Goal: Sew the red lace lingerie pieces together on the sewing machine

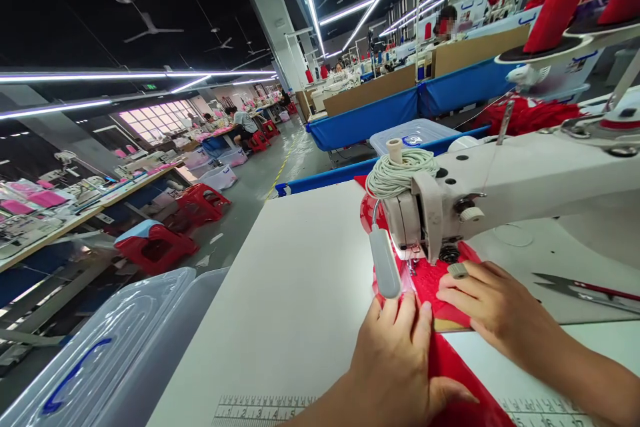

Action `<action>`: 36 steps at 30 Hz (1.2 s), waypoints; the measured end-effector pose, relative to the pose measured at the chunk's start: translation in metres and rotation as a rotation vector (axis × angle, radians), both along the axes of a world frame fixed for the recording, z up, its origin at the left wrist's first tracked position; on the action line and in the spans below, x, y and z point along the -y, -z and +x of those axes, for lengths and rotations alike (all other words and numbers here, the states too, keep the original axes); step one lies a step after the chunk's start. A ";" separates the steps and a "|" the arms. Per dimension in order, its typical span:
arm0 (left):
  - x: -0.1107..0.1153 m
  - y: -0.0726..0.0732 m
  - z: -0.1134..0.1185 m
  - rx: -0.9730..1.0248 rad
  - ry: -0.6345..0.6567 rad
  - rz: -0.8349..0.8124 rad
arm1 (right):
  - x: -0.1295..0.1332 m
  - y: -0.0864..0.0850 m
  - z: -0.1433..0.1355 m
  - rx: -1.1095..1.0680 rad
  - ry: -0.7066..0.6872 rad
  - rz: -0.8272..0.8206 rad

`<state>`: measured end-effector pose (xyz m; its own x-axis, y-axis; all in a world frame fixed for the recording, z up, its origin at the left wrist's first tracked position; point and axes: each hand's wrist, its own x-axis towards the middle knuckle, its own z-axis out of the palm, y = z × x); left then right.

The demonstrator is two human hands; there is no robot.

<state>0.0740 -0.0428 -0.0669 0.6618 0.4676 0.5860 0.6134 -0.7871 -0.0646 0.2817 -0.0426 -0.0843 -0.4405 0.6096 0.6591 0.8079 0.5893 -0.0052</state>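
Red fabric (457, 353) lies under the needle area of a white sewing machine (530, 173) and runs toward me over the table edge. My left hand (395, 353) rests on it with fingers stretched forward and thumb spread to the right. To the right, my right hand (495, 300) presses its bent fingertips on the fabric, a ribbed grey ring (457, 271) on one finger. The presser foot (413, 267) stands just ahead of both hands. A small grey lamp (385, 263) hangs above the left fingertips. Part of the fabric is hidden by my hands.
Dark scissors (590, 290) lie right of my right hand. Coiled pale cord (400, 170) sits on the machine head. A printed ruler (260, 407) runs along the near table edge. Plastic bins (125, 340) stand at left, red stools (155, 247) beyond. Red thread cones (560, 7) rise at right.
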 end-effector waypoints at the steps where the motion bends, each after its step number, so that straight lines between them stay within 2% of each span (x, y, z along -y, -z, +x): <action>1: 0.000 0.001 0.000 0.004 -0.003 0.011 | 0.000 0.000 0.000 0.002 0.002 0.006; 13: -0.001 -0.002 0.003 0.005 -0.022 0.035 | 0.000 -0.011 -0.001 0.032 -0.005 0.021; 19: -0.003 -0.002 0.002 -0.026 -0.045 -0.019 | -0.005 -0.014 -0.002 0.030 -0.020 0.044; 26: -0.003 -0.005 0.002 -0.116 -0.089 -0.019 | -0.010 -0.011 0.000 -0.003 -0.026 0.020; 36: -0.008 -0.003 0.004 -0.111 -0.121 0.021 | -0.010 -0.009 0.000 0.007 0.024 0.031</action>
